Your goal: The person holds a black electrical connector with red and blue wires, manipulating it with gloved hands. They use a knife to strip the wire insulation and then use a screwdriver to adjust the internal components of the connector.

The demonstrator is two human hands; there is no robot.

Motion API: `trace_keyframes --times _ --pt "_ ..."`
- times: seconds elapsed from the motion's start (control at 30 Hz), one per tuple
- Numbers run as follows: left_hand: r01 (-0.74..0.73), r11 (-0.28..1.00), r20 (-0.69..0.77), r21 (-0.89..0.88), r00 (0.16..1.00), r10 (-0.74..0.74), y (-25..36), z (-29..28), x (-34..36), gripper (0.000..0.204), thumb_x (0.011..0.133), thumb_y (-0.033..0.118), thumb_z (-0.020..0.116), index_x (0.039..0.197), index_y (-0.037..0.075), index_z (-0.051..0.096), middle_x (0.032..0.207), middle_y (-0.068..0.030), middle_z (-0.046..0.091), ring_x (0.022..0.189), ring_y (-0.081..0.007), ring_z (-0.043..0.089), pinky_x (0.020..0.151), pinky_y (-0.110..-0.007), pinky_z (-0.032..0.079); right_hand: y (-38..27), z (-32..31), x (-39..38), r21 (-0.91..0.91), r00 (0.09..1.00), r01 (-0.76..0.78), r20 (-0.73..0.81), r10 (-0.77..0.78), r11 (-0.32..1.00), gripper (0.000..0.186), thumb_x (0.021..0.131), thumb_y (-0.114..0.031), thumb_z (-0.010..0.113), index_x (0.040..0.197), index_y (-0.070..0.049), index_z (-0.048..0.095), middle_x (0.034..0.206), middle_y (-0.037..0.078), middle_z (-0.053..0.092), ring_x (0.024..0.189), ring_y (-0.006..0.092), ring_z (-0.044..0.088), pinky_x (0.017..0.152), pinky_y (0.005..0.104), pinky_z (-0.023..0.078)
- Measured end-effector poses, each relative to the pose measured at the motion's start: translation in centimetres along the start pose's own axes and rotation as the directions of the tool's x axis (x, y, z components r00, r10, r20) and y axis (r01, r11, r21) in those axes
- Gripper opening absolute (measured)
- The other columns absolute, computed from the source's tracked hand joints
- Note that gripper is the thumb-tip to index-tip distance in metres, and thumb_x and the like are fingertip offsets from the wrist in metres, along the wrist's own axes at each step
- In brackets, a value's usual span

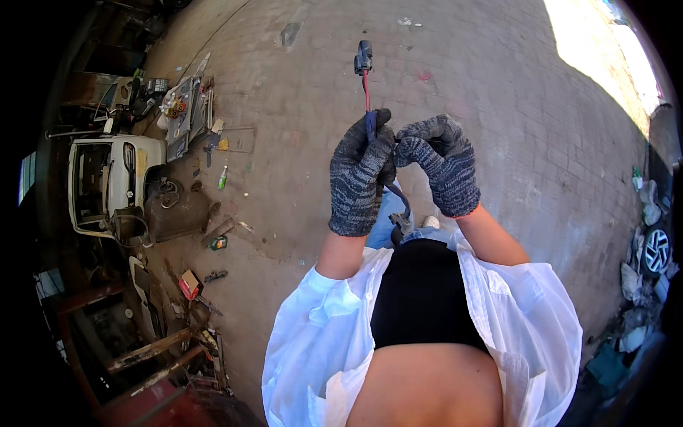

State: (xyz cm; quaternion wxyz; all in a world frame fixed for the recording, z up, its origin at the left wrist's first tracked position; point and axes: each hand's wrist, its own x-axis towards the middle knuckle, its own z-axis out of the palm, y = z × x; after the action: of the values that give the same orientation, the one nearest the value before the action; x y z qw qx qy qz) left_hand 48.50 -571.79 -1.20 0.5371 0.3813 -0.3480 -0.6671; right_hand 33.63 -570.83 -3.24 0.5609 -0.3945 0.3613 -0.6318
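Observation:
My left hand (356, 181), in a grey-black knit glove, is closed around a short wiring harness held up in front of me. A black plug connector (363, 58) tops it, joined by a red wire (367, 87) and a dark one. Blue wrapping (371, 127) shows between the left thumb and fingers. From below that hand a black cable (400, 198) curves down to a second dark connector (403, 223). Beside it, my right hand (445, 167), gloved alike, is pinched close to the harness. A thin dark line runs between the fingertips; what it is cannot be made out.
Grey paving (299, 92) spreads around me. On the left lie a white vehicle body part (114, 178), a green bottle (223, 178), a red box (189, 284) and metal scrap. A wheel (656, 250) stands among bags at the right edge. Sunlight falls at the upper right.

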Motion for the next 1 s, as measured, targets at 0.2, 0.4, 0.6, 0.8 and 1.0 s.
trace_keyframes --times 0.2,0.4,0.6,0.8,1.0 --pt "-0.092 0.995 0.120 0.030 0.989 0.088 2.0 -1.2 16.6 0.045 0.097 0.012 0.063 0.139 -0.003 0.054 0.109 -0.0078 0.066 0.083 -0.0109 0.060 0.073 -0.026 0.051 0.5 -0.2 15.6 -0.133 0.977 0.063 -0.194 -0.089 0.989 0.006 0.093 -0.001 0.068 0.098 0.002 0.064 0.084 0.011 0.070 0.074 0.0169 0.069 0.068 0.0304 0.057" --pt "-0.149 0.965 0.164 0.217 0.980 0.115 5.3 -1.2 36.6 0.036 0.096 0.002 0.062 0.132 0.002 0.063 0.097 -0.0014 0.059 0.078 -0.0085 0.058 0.067 -0.024 0.047 1.1 1.1 34.6 -0.384 0.964 0.022 -0.237 -0.122 0.923 0.010 0.088 0.001 0.073 0.092 0.001 0.064 0.088 0.011 0.071 0.078 0.0144 0.069 0.070 0.0299 0.058" --pt "-0.111 0.987 0.179 0.120 0.980 0.089 7.4 -0.3 48.9 0.037 0.094 0.002 0.065 0.131 0.000 0.062 0.104 -0.0049 0.066 0.084 -0.0106 0.063 0.074 -0.025 0.053 1.2 1.3 46.0 -0.440 0.896 0.119 -0.338 -0.287 0.890 0.016 0.083 -0.010 0.080 0.090 0.000 0.070 0.087 0.009 0.074 0.077 0.0130 0.072 0.068 0.0280 0.059" --pt "-0.140 0.990 0.117 0.014 0.983 0.138 7.1 0.5 61.5 0.037 0.094 0.000 0.065 0.131 -0.001 0.060 0.116 -0.0090 0.067 0.090 -0.0131 0.064 0.078 -0.027 0.055 3.2 -1.0 59.3 -0.448 0.909 0.090 -0.328 -0.257 0.890 0.015 0.084 -0.010 0.080 0.090 0.000 0.071 0.085 0.009 0.074 0.076 0.0132 0.071 0.068 0.0278 0.058" --pt "-0.221 0.975 -0.001 -0.025 0.975 0.221 8.0 5.0 75.4 0.031 0.095 0.000 0.065 0.126 0.000 0.061 0.113 -0.0079 0.067 0.094 -0.0126 0.063 0.080 -0.027 0.054 2.3 -4.3 74.0 -0.386 0.918 0.170 -0.274 -0.288 0.907 0.015 0.084 -0.010 0.080 0.089 0.001 0.070 0.084 0.009 0.074 0.075 0.0129 0.070 0.068 0.0285 0.058"
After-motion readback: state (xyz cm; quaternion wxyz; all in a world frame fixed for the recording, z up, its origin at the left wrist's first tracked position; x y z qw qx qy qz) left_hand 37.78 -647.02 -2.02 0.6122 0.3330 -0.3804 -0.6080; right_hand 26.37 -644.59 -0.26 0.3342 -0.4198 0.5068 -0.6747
